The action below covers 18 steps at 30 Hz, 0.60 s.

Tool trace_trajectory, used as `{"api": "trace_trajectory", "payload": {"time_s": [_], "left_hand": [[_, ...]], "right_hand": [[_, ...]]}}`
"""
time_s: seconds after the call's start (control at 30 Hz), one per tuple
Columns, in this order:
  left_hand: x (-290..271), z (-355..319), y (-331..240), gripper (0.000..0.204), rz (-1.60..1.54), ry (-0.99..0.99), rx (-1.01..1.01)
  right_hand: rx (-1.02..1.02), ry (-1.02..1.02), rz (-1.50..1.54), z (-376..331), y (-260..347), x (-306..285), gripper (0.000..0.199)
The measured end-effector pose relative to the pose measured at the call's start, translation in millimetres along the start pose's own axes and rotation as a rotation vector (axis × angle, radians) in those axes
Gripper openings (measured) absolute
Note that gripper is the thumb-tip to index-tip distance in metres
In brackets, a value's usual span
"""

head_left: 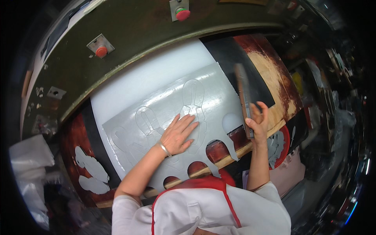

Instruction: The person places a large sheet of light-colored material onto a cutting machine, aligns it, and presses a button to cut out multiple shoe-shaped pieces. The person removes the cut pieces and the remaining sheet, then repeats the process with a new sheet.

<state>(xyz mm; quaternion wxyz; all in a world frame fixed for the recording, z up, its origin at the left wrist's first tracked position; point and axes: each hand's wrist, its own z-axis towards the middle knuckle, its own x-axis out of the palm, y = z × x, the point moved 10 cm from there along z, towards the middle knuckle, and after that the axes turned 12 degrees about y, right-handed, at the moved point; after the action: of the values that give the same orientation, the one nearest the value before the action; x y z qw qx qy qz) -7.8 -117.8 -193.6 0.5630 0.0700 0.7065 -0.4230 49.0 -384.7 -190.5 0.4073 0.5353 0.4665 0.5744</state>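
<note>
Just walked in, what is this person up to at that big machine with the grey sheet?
A person in a white top and red apron stands at a large dark green press with red buttons. Their left hand lies flat on a thin grey sheet spread over a white cutting board; outlines are cut into the sheet, and rounded pieces are already missing along its near edge. Their right hand holds a flat brown metal cutting die upright beside the sheet. Grey cut-out pieces lie to the left.

Free: white board [156,74] lying open toward the back edge | Blocking: left hand [178,135] pressing grey sheet [211,90]; right hand [257,119] holding upright cutting die [243,98] at the right edge.
</note>
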Motion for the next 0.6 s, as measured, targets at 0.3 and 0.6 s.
{"api": "trace_trajectory", "payload": {"time_s": [0.3,0.6], "left_hand": [[43,1,-33,0.073,0.184,0.267,-0.006],[-24,19,47,0.032,-0.737,-0.086,-0.522]], "right_hand": [[-0.031,-0.073,-1.251,-24,22,-89,0.089],[-0.315,0.011,-1.183,-63,44,32,0.045]]}}
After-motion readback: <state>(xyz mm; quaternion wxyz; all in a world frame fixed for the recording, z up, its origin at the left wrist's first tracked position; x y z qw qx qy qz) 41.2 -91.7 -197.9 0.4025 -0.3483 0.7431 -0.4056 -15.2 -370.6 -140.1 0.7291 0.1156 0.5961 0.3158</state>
